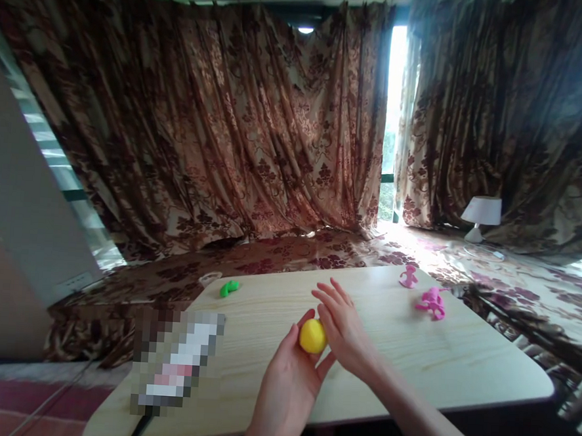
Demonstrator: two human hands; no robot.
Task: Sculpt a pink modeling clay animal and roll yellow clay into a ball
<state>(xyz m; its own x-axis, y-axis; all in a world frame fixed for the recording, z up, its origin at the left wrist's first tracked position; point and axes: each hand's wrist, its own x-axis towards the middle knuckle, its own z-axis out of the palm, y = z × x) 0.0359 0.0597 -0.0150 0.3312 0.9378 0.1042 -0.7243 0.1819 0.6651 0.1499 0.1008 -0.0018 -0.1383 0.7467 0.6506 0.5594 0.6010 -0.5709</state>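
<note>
A yellow ball [312, 336], slightly uneven like modelling clay, rests in my left hand [287, 374] above the table's near middle. The fingers and thumb of that hand curl around it, palm turned up. My right hand [342, 326] is at the ball's right side with its fingers stretched out and slightly apart. Its thumb reaches down below the ball; whether the palm touches the ball I cannot tell. Part of the left fingers is hidden behind the ball and the right hand.
On the pale wooden table [420, 361] stand two pink figures, one farther back [408, 276] and one nearer [432, 303]. A small green piece [228, 288] lies at the back left. A blurred-out device [178, 362] with a black cable is at the left. Behind are a lamp [482, 213] and patterned curtains [277, 125].
</note>
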